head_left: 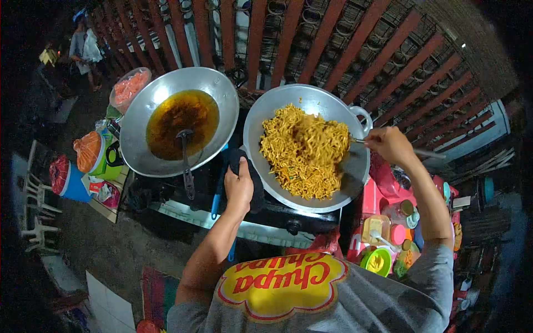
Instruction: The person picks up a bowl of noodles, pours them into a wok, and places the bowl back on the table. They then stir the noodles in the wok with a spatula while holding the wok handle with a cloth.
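My left hand [239, 186] is closed around a dark cloth [254, 180], pressed against the left side of a wide silver wok [347, 191]. Any wok handle under the cloth is hidden. Yellow-brown noodles [302, 155] are heaped in that wok, their upper part blurred. Over the wok's right rim, my right hand [390, 145] grips a cooking utensil [430, 154] by its thin handle, which sticks out to the right; its working end is hidden among the noodles. The wok's right loop handle [363, 117] is just beyond my right hand.
A second wok [222, 100] with dark oil and a slotted ladle [186, 161] sits left on the black stove [277, 216]. Jars and a green bowl [376, 262] stand at right. Red slats [327, 39] rise behind. Blue and green tubs [78, 183] are at left; a person [83, 50] stands farther off.
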The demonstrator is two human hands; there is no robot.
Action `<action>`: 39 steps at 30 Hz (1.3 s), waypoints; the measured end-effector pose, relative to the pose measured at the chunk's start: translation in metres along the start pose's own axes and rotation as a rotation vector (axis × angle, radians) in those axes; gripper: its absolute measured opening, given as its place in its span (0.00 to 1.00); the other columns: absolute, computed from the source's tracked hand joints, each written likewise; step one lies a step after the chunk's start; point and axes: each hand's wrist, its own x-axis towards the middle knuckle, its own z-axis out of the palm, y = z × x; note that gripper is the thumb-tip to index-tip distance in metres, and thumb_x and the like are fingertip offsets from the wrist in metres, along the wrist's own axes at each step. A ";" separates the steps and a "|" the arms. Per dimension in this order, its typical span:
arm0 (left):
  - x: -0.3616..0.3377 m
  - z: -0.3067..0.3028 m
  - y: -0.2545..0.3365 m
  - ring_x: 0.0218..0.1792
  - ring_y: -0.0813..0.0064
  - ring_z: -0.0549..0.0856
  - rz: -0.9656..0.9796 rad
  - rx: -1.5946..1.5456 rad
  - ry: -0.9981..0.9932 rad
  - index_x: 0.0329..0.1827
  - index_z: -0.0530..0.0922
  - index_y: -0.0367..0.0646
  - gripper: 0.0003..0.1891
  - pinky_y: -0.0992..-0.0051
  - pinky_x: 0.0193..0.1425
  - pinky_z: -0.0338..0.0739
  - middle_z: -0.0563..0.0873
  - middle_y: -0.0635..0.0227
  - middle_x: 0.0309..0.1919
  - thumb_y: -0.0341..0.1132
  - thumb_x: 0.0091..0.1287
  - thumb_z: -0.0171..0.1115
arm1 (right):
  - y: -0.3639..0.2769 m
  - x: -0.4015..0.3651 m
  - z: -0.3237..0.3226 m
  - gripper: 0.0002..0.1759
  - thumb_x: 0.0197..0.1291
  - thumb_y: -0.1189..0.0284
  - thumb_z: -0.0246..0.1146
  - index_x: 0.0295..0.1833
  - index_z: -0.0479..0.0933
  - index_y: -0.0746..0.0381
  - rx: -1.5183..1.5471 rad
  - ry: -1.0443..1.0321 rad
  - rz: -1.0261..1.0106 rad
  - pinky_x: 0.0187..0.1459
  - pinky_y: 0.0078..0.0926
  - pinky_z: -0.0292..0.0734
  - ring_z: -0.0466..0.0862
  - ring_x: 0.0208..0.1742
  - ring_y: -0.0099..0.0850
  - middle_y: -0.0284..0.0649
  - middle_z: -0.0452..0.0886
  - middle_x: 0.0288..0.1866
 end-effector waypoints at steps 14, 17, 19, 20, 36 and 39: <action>-0.002 -0.001 0.030 0.46 0.65 0.77 -0.019 0.057 0.065 0.50 0.71 0.31 0.21 0.73 0.49 0.67 0.79 0.55 0.43 0.42 0.65 0.48 | 0.045 0.067 0.032 0.08 0.48 0.62 0.58 0.34 0.78 0.47 -0.573 -0.091 -0.005 0.30 0.35 0.75 0.81 0.30 0.37 0.41 0.79 0.27; 0.004 0.001 0.019 0.45 0.65 0.77 -0.009 0.062 0.075 0.50 0.72 0.33 0.20 0.73 0.49 0.68 0.79 0.55 0.43 0.42 0.64 0.48 | 0.055 0.083 0.120 0.08 0.49 0.63 0.60 0.36 0.79 0.51 0.005 -0.015 -0.223 0.36 0.37 0.74 0.80 0.33 0.40 0.40 0.80 0.33; 0.009 0.000 0.016 0.45 0.65 0.77 0.022 0.032 0.061 0.50 0.72 0.33 0.20 0.73 0.49 0.68 0.79 0.56 0.43 0.42 0.64 0.49 | 0.044 0.079 0.124 0.08 0.49 0.64 0.62 0.35 0.79 0.53 0.203 -0.020 -0.164 0.35 0.34 0.74 0.80 0.33 0.38 0.40 0.81 0.31; 0.008 0.000 0.017 0.45 0.65 0.77 0.039 0.034 0.069 0.50 0.72 0.34 0.20 0.73 0.49 0.68 0.79 0.56 0.43 0.42 0.64 0.49 | 0.041 0.075 0.114 0.08 0.49 0.64 0.62 0.35 0.79 0.54 0.275 -0.073 -0.089 0.34 0.33 0.73 0.81 0.32 0.37 0.40 0.81 0.30; 0.020 -0.006 -0.002 0.47 0.62 0.76 -0.075 0.005 0.002 0.50 0.70 0.31 0.24 0.71 0.51 0.66 0.78 0.53 0.45 0.45 0.63 0.50 | -0.032 0.009 -0.058 0.07 0.44 0.71 0.56 0.32 0.77 0.53 -0.644 0.021 -0.205 0.30 0.39 0.73 0.79 0.29 0.42 0.42 0.78 0.25; 0.005 -0.008 0.024 0.51 0.62 0.74 -0.163 0.094 0.006 0.52 0.68 0.29 0.26 0.72 0.54 0.65 0.76 0.51 0.48 0.46 0.63 0.50 | -0.004 0.013 -0.049 0.07 0.45 0.70 0.55 0.32 0.77 0.53 -0.736 -0.061 -0.197 0.32 0.38 0.74 0.79 0.30 0.42 0.42 0.78 0.26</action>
